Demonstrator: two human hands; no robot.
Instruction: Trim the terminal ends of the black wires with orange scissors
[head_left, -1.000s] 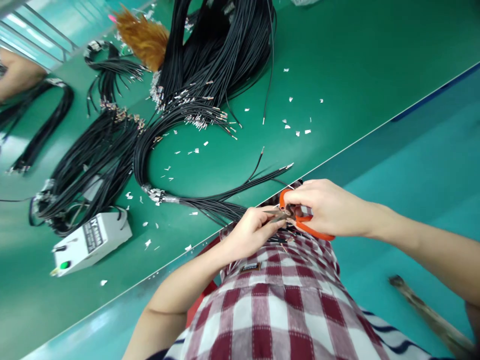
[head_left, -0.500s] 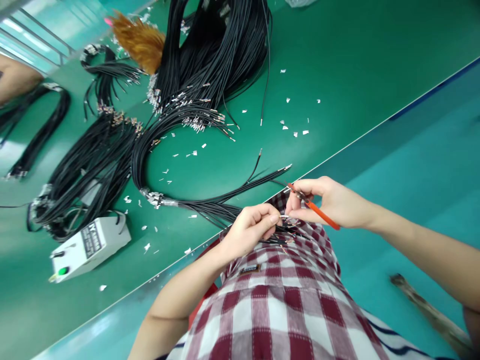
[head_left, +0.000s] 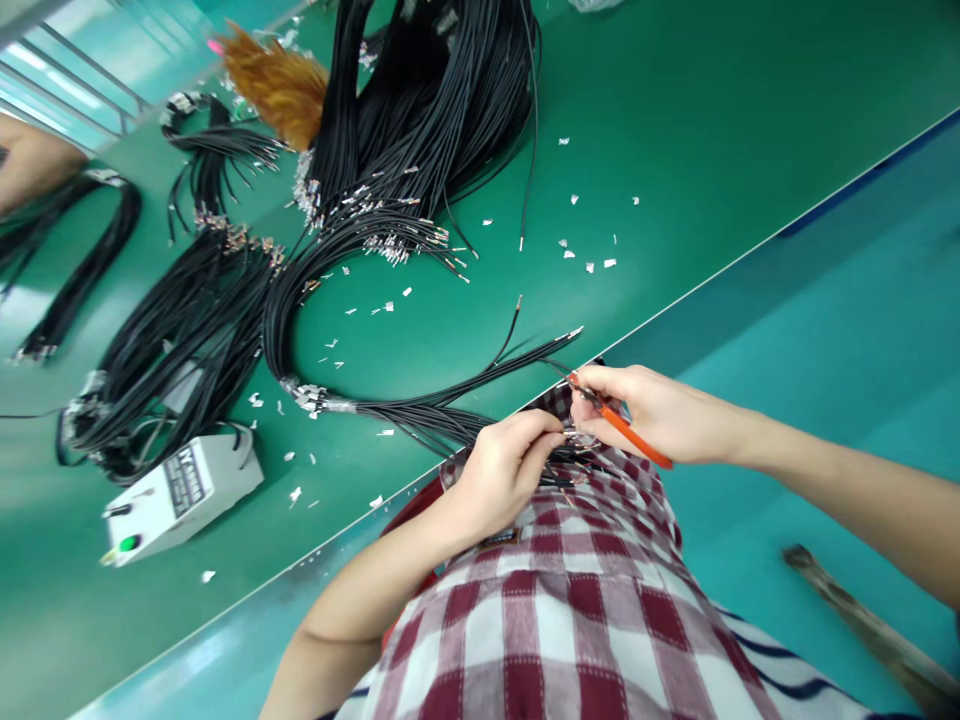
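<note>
My left hand (head_left: pixel 510 468) is closed in a pinch on the end of a black cable, its back turned up. Just to the right, my right hand (head_left: pixel 656 412) is wrapped round wire cutters (head_left: pixel 626 430) with orange handles, and its fingertips are close to the same wire ends. The cutters' jaws are partly hidden by my fingers. A bundle of black cables (head_left: pixel 435 415) runs from the table edge under my left hand. Several stripped ends (head_left: pixel 574 465) lie over my checked apron (head_left: pixel 540 590). A few cables of this bundle fan out to the upper right.
On the green table (head_left: pixel 697 130) lie a large heap of black cables (head_left: pixel 450 110), another bundle (head_left: pixel 187 320) and white scraps. A white box with a green button (head_left: pixel 184 495) stands at left. Beyond are a brown fluffy thing (head_left: pixel 274 85) and another person's arm (head_left: pixel 34 165).
My left hand has rolled over so that more of its back shows, with the fingertips still pinched. My right hand has shifted slightly left with the cutters.
</note>
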